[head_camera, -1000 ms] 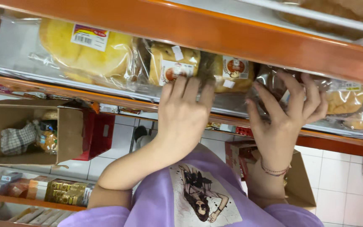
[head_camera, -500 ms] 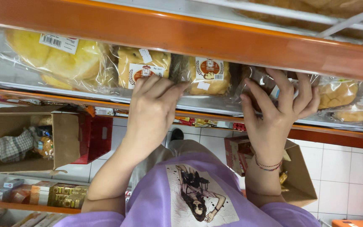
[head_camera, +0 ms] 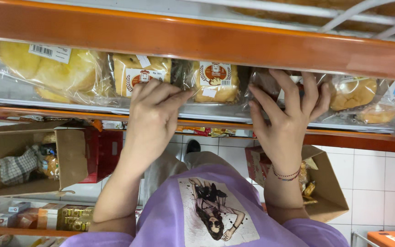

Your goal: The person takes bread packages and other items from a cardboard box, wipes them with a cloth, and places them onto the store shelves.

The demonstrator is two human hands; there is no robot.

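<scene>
— Now, what changed at the shelf point(head_camera: 197, 112)?

— Both hands came closer to its front edge. The left hand point(head_camera: 154, 112) lies flat, fingers together, on a wrapped bread pack point(head_camera: 138, 73). The right hand point(head_camera: 289, 114) is spread wide, fingertips on a dark packet point(head_camera: 266, 84); neither grips anything.

— And beside them?

— A labelled bun pack point(head_camera: 216, 82) sits between them.

A single head-worn camera looks down, close, past the orange front edge of the shelf point(head_camera: 197, 39) onto the wearer's purple shirt point(head_camera: 170, 224) and the white tiled floor point(head_camera: 376, 183) below.
</scene>
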